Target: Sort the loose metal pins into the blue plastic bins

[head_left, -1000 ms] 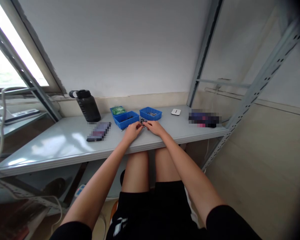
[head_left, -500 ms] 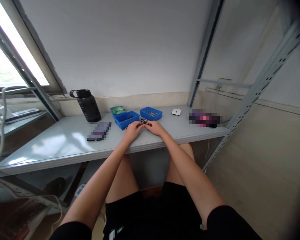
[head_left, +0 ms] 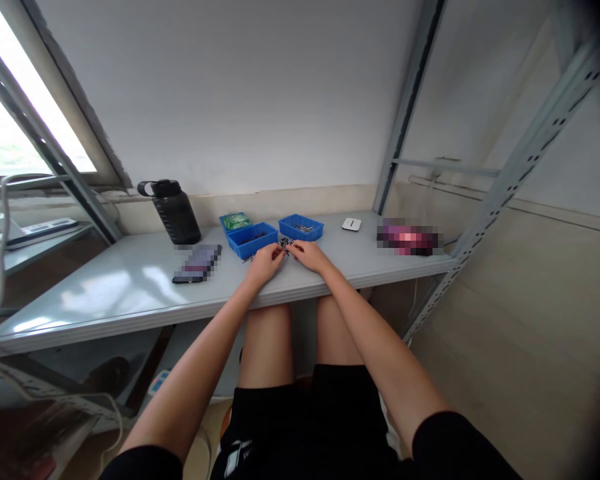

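My left hand (head_left: 265, 264) and my right hand (head_left: 308, 255) meet over the table near its front edge, fingertips pinched close together. Whatever small part they hold is too small to make out. Just beyond the fingers lies a little pile of dark and silvery metal pieces (head_left: 286, 241), partly hidden by the hands. Behind my left hand stands a blue bin (head_left: 254, 249) with dark small parts in it. Another blue bin (head_left: 307, 236), behind my right hand, holds thin silvery pieces. A few thin pieces lie beside the left bin, by my left hand.
A third blue bin with green contents (head_left: 236, 221) stands at the back. On the left are a dark water bottle (head_left: 177, 217) and a phone (head_left: 197, 263). A white square object (head_left: 351, 225) and a blurred purple item (head_left: 409, 239) lie right. Metal shelf posts (head_left: 409, 107) frame the table.
My fingers have shifted slightly at the pile, with the hands still close together. My knees have moved nearer each other under the table. The bins have stayed in place.
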Motion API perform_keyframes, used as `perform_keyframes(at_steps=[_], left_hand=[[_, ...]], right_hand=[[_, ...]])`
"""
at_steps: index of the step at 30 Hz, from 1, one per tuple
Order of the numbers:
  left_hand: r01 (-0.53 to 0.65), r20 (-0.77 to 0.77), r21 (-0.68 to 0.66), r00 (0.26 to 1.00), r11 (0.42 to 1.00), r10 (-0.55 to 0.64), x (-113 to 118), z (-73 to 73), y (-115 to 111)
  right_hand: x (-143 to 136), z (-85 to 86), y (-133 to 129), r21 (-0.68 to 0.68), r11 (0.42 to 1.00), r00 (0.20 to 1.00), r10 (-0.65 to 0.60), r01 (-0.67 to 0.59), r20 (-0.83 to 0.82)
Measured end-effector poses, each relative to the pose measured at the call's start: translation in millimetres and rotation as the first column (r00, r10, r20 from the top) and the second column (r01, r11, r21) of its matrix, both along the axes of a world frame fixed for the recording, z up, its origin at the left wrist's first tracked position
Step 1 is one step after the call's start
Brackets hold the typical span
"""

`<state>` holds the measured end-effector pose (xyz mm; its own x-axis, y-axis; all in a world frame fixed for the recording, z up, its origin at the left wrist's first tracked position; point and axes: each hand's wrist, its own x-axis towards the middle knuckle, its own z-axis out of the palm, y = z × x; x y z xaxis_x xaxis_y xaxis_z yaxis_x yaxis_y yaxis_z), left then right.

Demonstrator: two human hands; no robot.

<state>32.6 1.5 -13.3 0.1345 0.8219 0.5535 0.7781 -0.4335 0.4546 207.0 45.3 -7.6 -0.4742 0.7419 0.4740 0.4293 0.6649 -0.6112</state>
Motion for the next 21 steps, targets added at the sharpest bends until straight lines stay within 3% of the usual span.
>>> perform_keyframes(at_steps=[21], left_hand=[[-0.118, -0.075, -0.015, 0.990, 0.993, 0.116, -4.1, -4.2, 3.8]], right_hand=[[-1.0, -8.5, 11.0, -0.008, 1.000, 1.000, -0.012, 0.012, -0.024]])
